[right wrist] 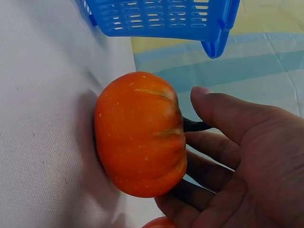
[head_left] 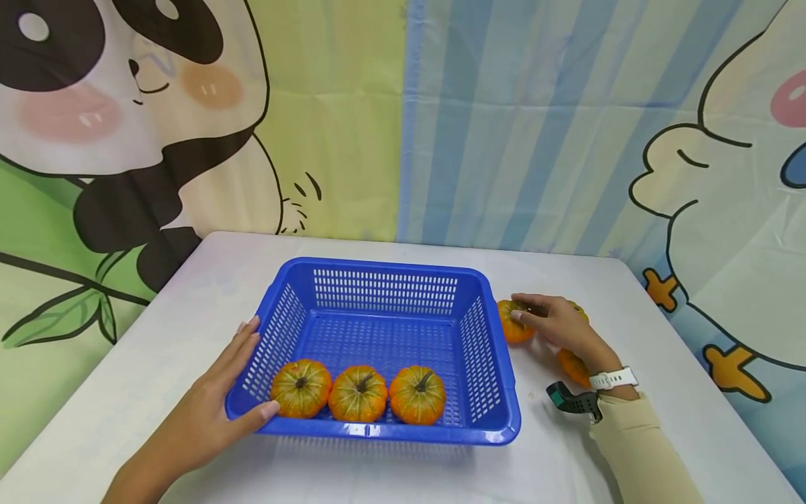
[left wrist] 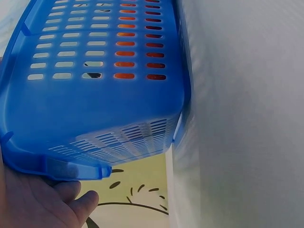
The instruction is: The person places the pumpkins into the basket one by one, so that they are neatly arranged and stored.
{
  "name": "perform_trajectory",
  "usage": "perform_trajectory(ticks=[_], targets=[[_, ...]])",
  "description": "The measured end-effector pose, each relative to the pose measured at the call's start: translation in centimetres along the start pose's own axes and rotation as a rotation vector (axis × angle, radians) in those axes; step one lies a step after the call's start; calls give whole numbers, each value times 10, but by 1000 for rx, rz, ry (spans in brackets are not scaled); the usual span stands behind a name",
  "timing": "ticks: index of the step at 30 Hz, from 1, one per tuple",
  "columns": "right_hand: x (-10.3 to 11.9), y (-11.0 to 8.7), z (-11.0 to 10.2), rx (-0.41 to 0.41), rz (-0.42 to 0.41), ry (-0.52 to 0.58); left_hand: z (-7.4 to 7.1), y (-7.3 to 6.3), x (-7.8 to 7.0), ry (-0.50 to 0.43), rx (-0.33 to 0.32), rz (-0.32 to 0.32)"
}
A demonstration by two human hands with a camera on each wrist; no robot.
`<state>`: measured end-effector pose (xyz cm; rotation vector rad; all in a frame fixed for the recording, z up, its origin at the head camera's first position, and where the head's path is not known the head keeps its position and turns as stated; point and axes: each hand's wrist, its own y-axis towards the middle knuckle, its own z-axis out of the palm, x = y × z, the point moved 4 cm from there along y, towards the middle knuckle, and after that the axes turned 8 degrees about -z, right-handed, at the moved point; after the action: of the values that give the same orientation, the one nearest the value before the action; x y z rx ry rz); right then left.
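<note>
A blue plastic basket [head_left: 390, 432] with slotted walls stands on the white table. Three small orange pumpkins line its near side: a left one [head_left: 301, 389], a middle one [head_left: 357, 394] and a right one [head_left: 418, 395]. My left hand [head_left: 204, 413] rests at the basket's left rim, fingers extended along it, thumb tip close to the left pumpkin. Outside the basket, my right hand [head_left: 560, 325] is spread over another pumpkin [right wrist: 140, 137]. Its thumb is beside the dark stem [right wrist: 195, 125], apart from the orange skin, while its other fingers are partly hidden behind the pumpkin.
Another pumpkin [head_left: 573, 367] lies under my right wrist, and part of one more [head_left: 579, 310] shows behind the hand. My right wrist wears a white band [head_left: 613, 378] and a black strapped device [head_left: 573, 400]. Behind the table hangs a cartoon-printed curtain [head_left: 504, 140].
</note>
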<state>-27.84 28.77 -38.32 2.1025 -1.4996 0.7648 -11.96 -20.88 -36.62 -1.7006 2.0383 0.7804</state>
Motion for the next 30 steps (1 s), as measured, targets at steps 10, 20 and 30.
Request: perform_trajectory(ticks=[10, 20, 30], targets=[[1, 1, 7, 32, -24, -18, 2, 0, 2, 2, -11, 3], [2, 2, 8, 34, -79, -50, 3, -1, 3, -13, -10, 6], [8, 1, 2, -46, -75, -22, 2, -1, 3, -15, -21, 18]])
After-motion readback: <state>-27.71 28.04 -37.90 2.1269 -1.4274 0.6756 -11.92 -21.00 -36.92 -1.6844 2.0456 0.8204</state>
